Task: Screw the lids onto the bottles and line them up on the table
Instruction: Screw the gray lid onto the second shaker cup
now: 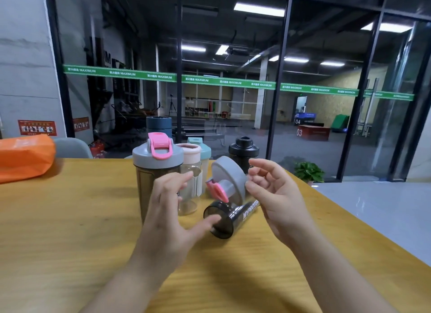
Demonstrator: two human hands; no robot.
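Smoky dark plastic shaker bottle (229, 215) lying on its side on the yellow wooden tabletop (70, 219), open mouth toward the camera, grey round lid with pink flip cap (227, 180) tilted above it, right hand (275, 193) fingers loosely curled at its rim, left hand (172, 210) fingers spread, thumb at the bottle mouth, capped grey-lidded bottle (157, 172) upright just behind.

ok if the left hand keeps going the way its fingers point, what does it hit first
Most likely the open mouth of the dark bottle lying on its side; the left hand has its thumb already at the rim, though depth is hard to judge.

six bottles (158, 179), one loose grey lid (229, 175), two hands (168, 210), one orange bag (25, 157).
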